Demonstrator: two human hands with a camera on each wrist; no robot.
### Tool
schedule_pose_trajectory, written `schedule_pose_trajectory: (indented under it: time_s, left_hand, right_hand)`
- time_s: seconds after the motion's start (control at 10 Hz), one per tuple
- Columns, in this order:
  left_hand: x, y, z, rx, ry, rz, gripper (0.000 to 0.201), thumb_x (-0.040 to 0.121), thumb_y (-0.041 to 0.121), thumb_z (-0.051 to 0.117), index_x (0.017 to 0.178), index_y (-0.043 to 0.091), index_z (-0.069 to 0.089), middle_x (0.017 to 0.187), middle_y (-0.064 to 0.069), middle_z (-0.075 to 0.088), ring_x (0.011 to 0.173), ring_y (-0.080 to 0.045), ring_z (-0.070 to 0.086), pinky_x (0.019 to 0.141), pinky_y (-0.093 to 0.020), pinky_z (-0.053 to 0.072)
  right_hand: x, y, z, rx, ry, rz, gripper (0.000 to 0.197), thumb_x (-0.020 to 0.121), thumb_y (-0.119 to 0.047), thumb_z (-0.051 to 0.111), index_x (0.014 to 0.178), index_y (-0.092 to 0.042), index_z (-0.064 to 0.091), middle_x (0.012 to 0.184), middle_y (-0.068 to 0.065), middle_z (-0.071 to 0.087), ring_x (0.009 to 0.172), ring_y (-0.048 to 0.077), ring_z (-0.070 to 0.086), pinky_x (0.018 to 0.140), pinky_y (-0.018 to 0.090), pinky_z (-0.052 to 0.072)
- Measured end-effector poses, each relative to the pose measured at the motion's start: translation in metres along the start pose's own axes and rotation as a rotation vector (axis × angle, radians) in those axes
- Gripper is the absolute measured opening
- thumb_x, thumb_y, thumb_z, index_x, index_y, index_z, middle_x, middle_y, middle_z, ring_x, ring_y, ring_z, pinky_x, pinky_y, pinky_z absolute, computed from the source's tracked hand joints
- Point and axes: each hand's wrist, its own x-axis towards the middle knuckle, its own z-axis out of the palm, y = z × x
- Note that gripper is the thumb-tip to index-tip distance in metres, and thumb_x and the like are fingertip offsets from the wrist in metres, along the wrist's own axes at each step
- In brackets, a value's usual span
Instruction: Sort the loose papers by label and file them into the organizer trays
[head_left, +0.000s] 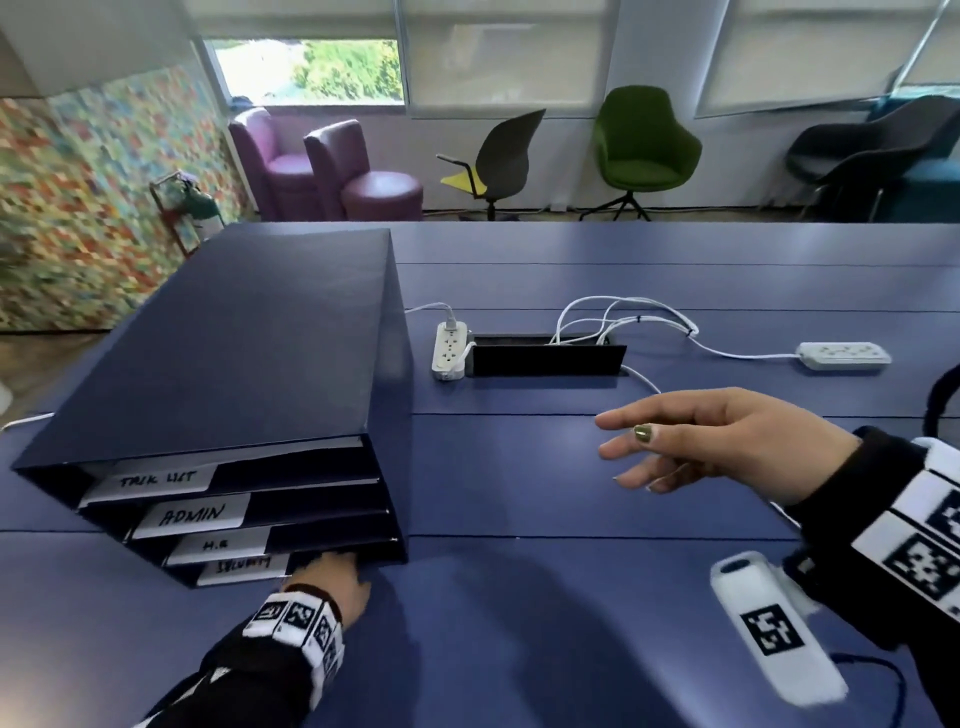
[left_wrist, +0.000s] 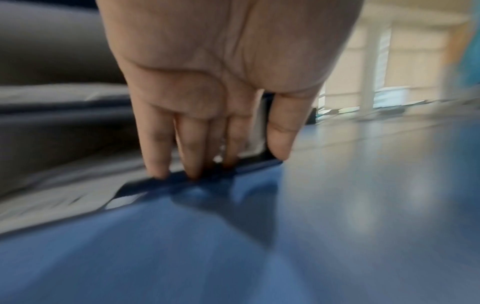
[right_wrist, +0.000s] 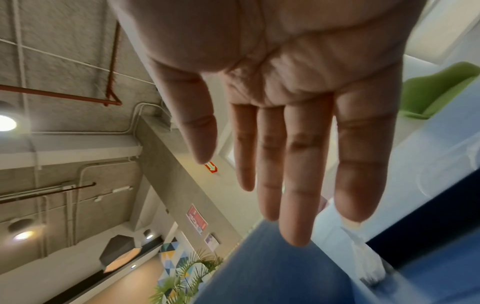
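The tall dark-blue card organizer (head_left: 218, 358) with four stacked trays stands near the left edge of the blue surface (head_left: 571, 597), its white tabs reading TASK LIST, ADMIN, H.R and a bottom one too smudged to read surely. The left hand (head_left: 327, 577) reaches into the mouth of the lowest tray (head_left: 332, 555), fingers (left_wrist: 193, 148) straight and resting on the tray's front lip over a pale sheet edge; it seems to be pressing, not pinching. The right hand (head_left: 727, 441) hovers over the middle of the surface, fingers loose and apart, holding nothing. No loose papers lie in view, so filing looks nearly done. The risk I see: a hard shove could slide the light box toward the left edge, since the other hand braces nothing, or buckle a sheet against the tray's back.
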Motion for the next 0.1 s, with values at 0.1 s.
schedule_pose_trajectory:
  time_s: [0.1]
  left_hand:
    - [-0.0279,0.0434,-0.0171,-0.083,-0.062,0.233,0.042,0.093,0.038,0.044,0.132,0.023,0.053,0.135,0.001,0.055,0.124,-0.015,0.050,0.101,-0.019,0.037]
  right_hand:
    - [-0.0068,-0.0099,-0.0232,0.012,-0.008,-0.067,0.078,0.035,-0.073,0.075,0.100,-0.031,0.071,0.103,0.003,0.072,0.089,0.023,0.071,0.075,0.028,0.056]
